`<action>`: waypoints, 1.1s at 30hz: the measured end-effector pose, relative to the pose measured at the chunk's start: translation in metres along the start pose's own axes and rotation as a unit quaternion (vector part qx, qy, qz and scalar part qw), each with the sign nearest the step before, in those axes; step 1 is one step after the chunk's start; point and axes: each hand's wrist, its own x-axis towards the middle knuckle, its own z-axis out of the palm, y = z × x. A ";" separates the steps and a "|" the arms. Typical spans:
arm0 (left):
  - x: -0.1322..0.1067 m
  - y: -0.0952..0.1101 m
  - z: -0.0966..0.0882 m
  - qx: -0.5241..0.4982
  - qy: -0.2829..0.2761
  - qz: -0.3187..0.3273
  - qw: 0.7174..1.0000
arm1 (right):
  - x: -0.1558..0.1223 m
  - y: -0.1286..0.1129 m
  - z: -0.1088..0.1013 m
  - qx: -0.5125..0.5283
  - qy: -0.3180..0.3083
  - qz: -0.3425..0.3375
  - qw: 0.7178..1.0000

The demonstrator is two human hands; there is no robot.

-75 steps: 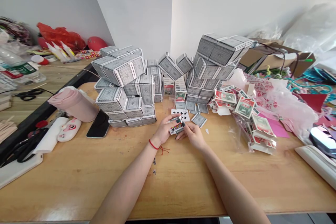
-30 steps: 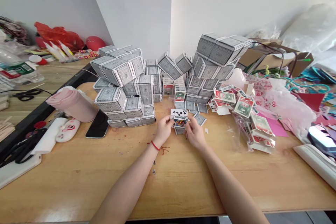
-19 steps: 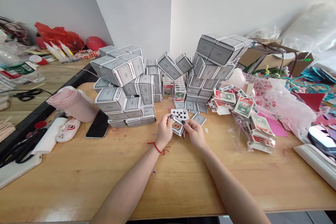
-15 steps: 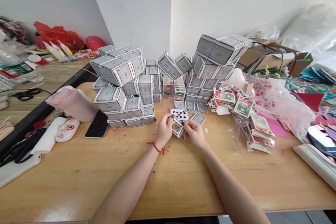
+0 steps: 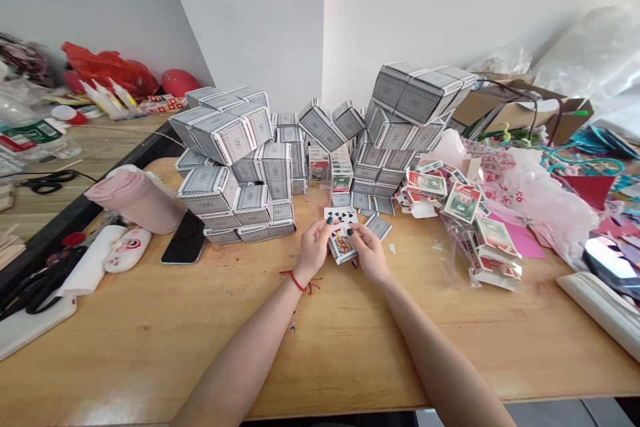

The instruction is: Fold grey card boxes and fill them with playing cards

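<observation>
Both my hands meet at the middle of the wooden table [image 5: 150, 320]. My left hand [image 5: 312, 248] and my right hand [image 5: 369, 251] pinch a small stack of playing cards [image 5: 342, 243] between them, a face card on top, tilted. Just beyond it a spade number card [image 5: 342, 215] lies face up on the table. A few grey-backed cards [image 5: 379, 227] lie flat next to it. A red string is tied round my left wrist.
Blocks made of grey-backed cards are piled behind, one heap on the left [image 5: 230, 160] and one on the right [image 5: 400, 127]. Red and green card boxes [image 5: 465, 203] spill from plastic at right. A pink bottle [image 5: 136, 199], a black phone [image 5: 182, 240] and scissors [image 5: 35, 283] lie at left.
The stack of cards has turned between my fingers and now faces up more squarely. My hands have stayed in the same spot.
</observation>
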 end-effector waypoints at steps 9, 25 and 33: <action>-0.004 -0.009 0.004 0.004 -0.010 -0.004 1.000 | 0.004 0.004 -0.001 0.011 0.017 0.016 1.000; -0.010 -0.002 0.008 -0.055 -0.019 -0.022 0.998 | -0.002 0.003 0.010 0.027 0.048 0.014 0.998; -0.013 0.001 0.013 -0.122 -0.015 -0.049 0.991 | -0.003 0.001 0.013 0.058 0.039 0.037 0.997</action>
